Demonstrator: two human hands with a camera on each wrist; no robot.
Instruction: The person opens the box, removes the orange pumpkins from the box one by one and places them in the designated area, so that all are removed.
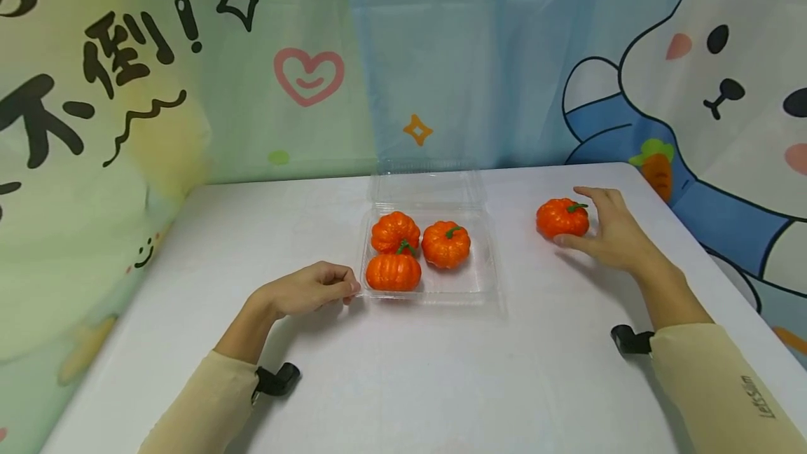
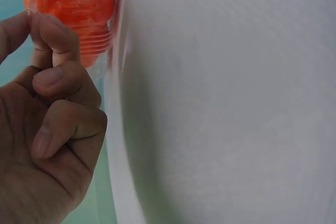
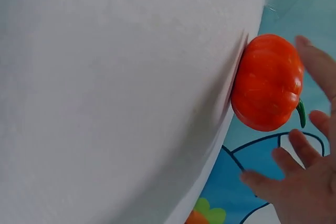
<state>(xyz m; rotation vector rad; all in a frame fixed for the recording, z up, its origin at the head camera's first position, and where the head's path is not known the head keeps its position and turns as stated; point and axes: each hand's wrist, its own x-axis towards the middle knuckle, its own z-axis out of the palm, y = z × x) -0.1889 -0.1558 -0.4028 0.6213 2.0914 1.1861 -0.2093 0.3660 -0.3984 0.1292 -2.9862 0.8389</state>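
Observation:
A clear plastic clamshell box (image 1: 476,275) lies with its lid folded back on the table. Inside are three small orange pumpkins: one at back left (image 1: 395,231), one in front of it (image 1: 394,273), another to the right (image 1: 446,245). My left hand (image 1: 309,289) pinches the box's front left corner between thumb and index finger, the other fingers curled, as the left wrist view shows. To the right, a fourth pumpkin (image 1: 560,218) with a green stem stands on the table. Around it my right hand (image 1: 611,233) spreads its fingers and thumb, without a grip on it.
A white cloth covers the table (image 1: 435,377). Behind it hangs a printed curtain (image 1: 517,54) with cartoon figures, reaching down along both sides. The box's raised clear lid (image 1: 427,188) sits near the table's back edge.

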